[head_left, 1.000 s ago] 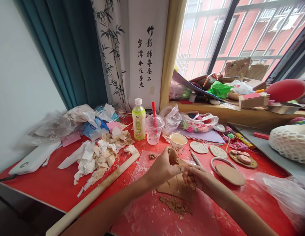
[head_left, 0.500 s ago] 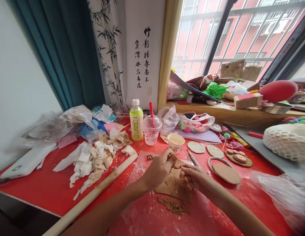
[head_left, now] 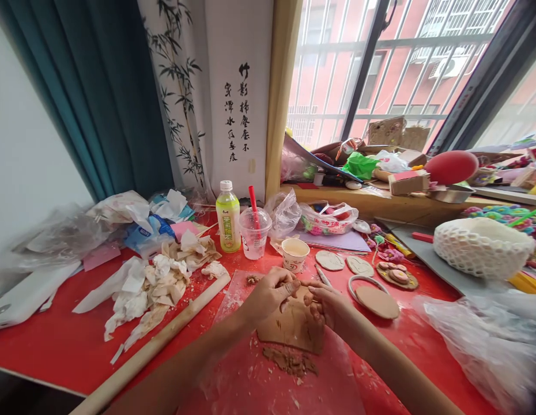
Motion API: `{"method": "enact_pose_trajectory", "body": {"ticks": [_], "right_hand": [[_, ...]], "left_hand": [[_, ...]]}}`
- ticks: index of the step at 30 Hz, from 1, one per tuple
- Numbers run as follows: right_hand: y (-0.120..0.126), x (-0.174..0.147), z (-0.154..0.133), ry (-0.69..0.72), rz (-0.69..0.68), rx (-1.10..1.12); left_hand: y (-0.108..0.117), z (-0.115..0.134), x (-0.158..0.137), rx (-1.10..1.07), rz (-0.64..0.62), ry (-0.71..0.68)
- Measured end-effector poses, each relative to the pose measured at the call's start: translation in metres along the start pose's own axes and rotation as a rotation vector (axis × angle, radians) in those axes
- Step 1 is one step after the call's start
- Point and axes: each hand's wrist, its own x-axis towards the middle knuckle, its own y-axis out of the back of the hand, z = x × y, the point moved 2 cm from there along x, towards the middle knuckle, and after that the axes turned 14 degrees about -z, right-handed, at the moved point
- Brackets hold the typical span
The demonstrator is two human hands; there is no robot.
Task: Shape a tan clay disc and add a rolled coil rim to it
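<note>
My left hand (head_left: 274,293) and my right hand (head_left: 326,305) meet fingertip to fingertip above a flat brown clay slab (head_left: 289,328). Their fingers are curled and smeared with clay, closed round a small piece of clay that they mostly hide. Beneath the slab lies a translucent plastic sheet (head_left: 268,392). Crumbly clay scraps (head_left: 289,362) sit along its near side, and a small clay lump (head_left: 253,279) rests beyond my left hand. To the right of my right hand, a round clay disc (head_left: 377,302) leans over a ring (head_left: 351,282). A slim pen-like tool (head_left: 323,275) lies behind my hands.
A long wooden rolling pin (head_left: 164,340) slants across the left side, beside crumpled tissues (head_left: 151,288). Behind stand a paper cup (head_left: 294,253), a plastic cup with a red straw (head_left: 254,233) and a drink bottle (head_left: 228,222). Pale clay discs (head_left: 329,260) and a plastic bag (head_left: 479,340) lie rightward.
The view has swung to the right, so everything sits further left. My hands stay over the slab with their fingers shifted; the clay between them shows less now.
</note>
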Motion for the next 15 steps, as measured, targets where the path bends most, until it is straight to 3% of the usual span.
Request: {"method": "enact_pose_trajectory", "body": {"ticks": [15], "right_hand": [[-0.0060,-0.0005,0.0032,-0.044,-0.052,-0.055]], "left_hand": [[-0.0035,-0.0002,-0.0081,0.058,-0.003,-0.099]]}}
